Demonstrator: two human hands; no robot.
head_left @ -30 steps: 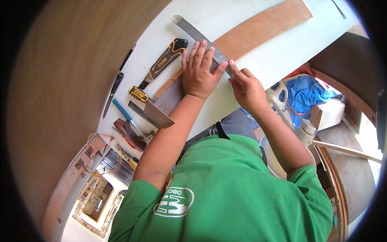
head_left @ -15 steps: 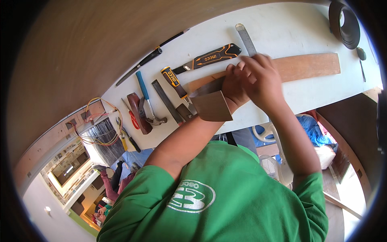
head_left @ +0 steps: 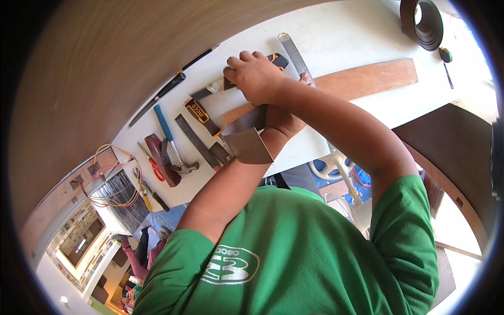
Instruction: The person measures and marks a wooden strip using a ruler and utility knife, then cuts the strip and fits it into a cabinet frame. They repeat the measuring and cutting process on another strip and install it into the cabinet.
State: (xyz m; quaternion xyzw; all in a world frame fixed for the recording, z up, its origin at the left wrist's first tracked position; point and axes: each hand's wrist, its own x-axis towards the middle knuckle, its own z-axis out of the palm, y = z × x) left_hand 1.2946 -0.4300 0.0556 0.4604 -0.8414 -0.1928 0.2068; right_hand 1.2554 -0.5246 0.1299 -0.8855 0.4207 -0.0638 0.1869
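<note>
My left hand [head_left: 284,121] is mostly hidden under my right forearm. It rests on a long reddish-brown wooden strip [head_left: 367,79], beside a curled dark brown edging strip [head_left: 250,144] that bends back over my left wrist. A fingertip shows against the steel ruler [head_left: 295,52], which crosses the wood; its grip is hidden. My right hand [head_left: 255,79] reaches across the left arm, fingers apart and bent over an orange-and-black utility knife [head_left: 279,62]. The knife lies on the white tabletop; my right thumb is out of sight.
Left of my hands lie an orange-black tool handle [head_left: 198,110], a dark flat bar [head_left: 195,139], a claw hammer [head_left: 164,123] and a wooden plane [head_left: 160,157]. A file [head_left: 157,100] lies along the back. A dark roll [head_left: 422,26] stands at far right. Loose wires [head_left: 113,178] hang left.
My right hand has moved left from above my left hand to over the utility knife. The view has shifted, so the tabletop items appear farther left. My left hand stays by the edging strip.
</note>
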